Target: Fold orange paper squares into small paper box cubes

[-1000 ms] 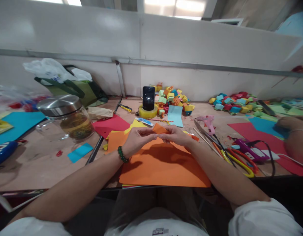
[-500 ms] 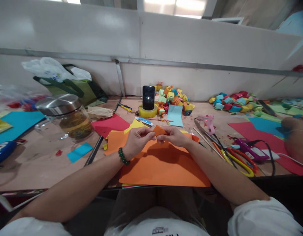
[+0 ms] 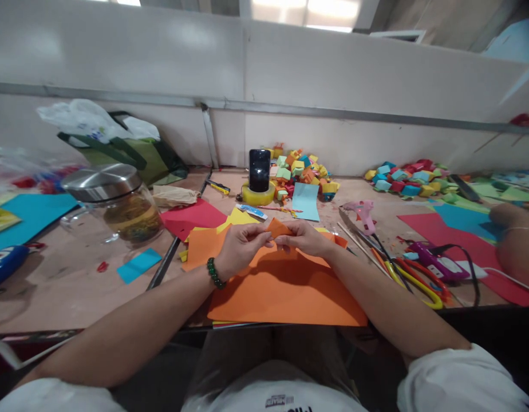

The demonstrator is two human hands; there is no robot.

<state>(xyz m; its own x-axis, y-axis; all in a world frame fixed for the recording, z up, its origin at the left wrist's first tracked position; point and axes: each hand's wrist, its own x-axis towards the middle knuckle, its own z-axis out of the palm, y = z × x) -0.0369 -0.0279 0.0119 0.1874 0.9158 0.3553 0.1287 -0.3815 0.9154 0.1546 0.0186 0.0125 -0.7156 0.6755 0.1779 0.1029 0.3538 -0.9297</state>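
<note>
Nearest, a large orange sheet (image 3: 285, 286) lies flat on the desk (image 3: 67, 286). Directly above its far edge, the left hand (image 3: 241, 243) and right hand (image 3: 305, 237) meet, fingertips pinched together on a small folded orange paper piece (image 3: 278, 228) (long axis roughly left to right). It sits between both hands, equally near each. Farther back: scissors (image 3: 413, 280), a glass jar (image 3: 118, 206), a phone (image 3: 259, 170).

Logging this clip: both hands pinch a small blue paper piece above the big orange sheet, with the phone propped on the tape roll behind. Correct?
Not quite. In the head view the small paper piece pinched by the left hand and right hand is orange, not blue. The orange sheet, phone and tape roll are as stated.
</note>
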